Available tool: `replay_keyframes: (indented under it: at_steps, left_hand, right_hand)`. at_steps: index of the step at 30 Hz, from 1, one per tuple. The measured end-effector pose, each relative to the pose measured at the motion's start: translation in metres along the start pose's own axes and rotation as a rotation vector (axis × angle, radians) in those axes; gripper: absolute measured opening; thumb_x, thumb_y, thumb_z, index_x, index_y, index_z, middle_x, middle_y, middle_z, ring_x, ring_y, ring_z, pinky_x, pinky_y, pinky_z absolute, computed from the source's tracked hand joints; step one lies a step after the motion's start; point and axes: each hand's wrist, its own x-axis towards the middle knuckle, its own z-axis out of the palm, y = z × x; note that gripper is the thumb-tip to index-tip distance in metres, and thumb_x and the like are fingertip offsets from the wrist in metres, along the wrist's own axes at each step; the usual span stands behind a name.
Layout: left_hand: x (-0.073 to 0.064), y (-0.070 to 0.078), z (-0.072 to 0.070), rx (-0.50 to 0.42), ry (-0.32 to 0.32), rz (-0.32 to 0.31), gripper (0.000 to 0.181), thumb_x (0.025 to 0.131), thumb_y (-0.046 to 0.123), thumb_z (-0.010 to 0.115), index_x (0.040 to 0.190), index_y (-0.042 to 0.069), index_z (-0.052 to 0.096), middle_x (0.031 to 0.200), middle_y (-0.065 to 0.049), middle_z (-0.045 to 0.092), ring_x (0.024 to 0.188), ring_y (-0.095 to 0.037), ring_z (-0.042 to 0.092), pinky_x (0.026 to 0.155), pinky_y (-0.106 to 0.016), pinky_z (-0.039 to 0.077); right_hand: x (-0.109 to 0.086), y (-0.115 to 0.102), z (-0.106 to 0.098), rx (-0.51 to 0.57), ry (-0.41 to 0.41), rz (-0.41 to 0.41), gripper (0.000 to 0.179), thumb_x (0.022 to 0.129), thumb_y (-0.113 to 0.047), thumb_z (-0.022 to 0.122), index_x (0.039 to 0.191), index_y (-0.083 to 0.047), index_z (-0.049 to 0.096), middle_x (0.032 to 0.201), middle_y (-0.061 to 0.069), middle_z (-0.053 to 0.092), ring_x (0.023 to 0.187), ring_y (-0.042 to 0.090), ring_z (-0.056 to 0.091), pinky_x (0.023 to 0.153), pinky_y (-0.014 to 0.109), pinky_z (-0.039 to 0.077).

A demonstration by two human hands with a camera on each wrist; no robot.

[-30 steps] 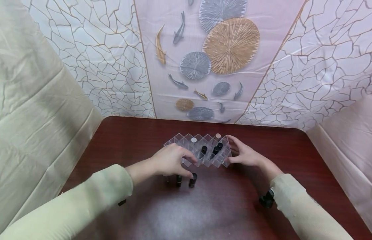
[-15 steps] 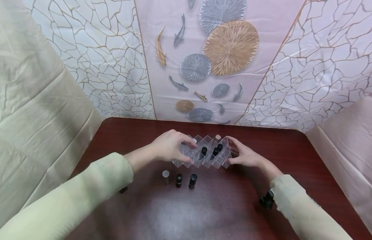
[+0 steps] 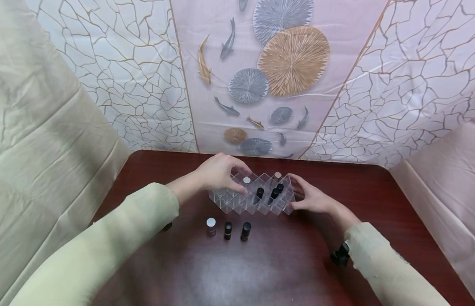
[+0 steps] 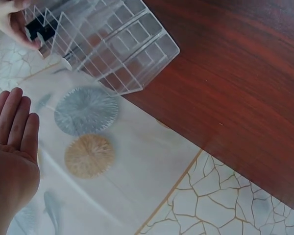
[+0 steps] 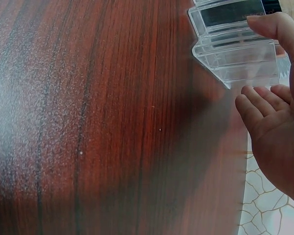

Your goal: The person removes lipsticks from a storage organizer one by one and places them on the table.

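A clear plastic lipstick organizer point(image 3: 237, 203) with diamond-shaped slots sits toward the back of the table. Several tubes stand in it, among them a white-capped tube point(image 3: 246, 180), a pink-topped tube point(image 3: 277, 175) and a black lipstick tube point(image 3: 260, 193). My left hand point(image 3: 219, 172) hovers over the organizer's left part, thumb and fingers apart around the white-capped tube in the head view; the left wrist view shows nothing in the palm point(image 4: 12, 161). At the right end, my right hand point(image 3: 313, 196) holds the organizer, its thumb point(image 5: 264, 24) on one side and fingers at the end wall.
In front of the organizer three tubes stand on the table: a silvery-capped one point(image 3: 211, 227), a small black one point(image 3: 228, 230) and a taller black one point(image 3: 246, 231). Patterned cloth point(image 3: 153, 85) hangs behind the red-brown table point(image 3: 283, 263).
My left hand has moved back from beside the front tubes to above the organizer, uncovering the silvery-capped tube. The right hand has stayed at the organizer's right end.
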Motion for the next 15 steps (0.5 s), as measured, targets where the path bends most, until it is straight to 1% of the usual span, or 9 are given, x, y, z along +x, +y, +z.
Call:
replay_keyframes:
  at_steps: [4,8,15]
  left_hand:
    - [0.008,-0.006,-0.002,-0.006,-0.006,-0.018,0.049,0.083,0.036,0.094,0.126,0.017,0.079,0.121,0.005,0.079,0.118,-0.015,0.072,0.103,-0.034,0.054]
    - [0.017,-0.011,-0.004,-0.010,-0.012,-0.037,0.049,0.085,0.037,0.092,0.127,0.017,0.079,0.123,0.005,0.078,0.123,-0.016,0.069,0.108,-0.035,0.051]
    - [0.028,-0.021,-0.008,-0.020,0.001,-0.036,0.051,0.083,0.036,0.094,0.127,0.014,0.079,0.123,0.000,0.079,0.122,-0.017,0.070,0.109,-0.035,0.051]
  right_hand:
    - [0.000,0.001,0.000,-0.005,0.003,0.001,0.099,0.089,0.001,0.078,0.164,0.008,0.014,0.168,0.037,0.021,0.151,0.059,0.029,0.120,0.065,0.029]
    - [0.000,0.001,0.001,-0.002,0.003,0.002,0.099,0.090,0.001,0.078,0.164,0.009,0.014,0.168,0.037,0.022,0.152,0.058,0.029,0.120,0.064,0.028]
    - [0.000,0.000,0.000,-0.007,0.008,0.003,0.099,0.090,0.002,0.078,0.164,0.009,0.014,0.168,0.037,0.021,0.152,0.058,0.030,0.120,0.064,0.029]
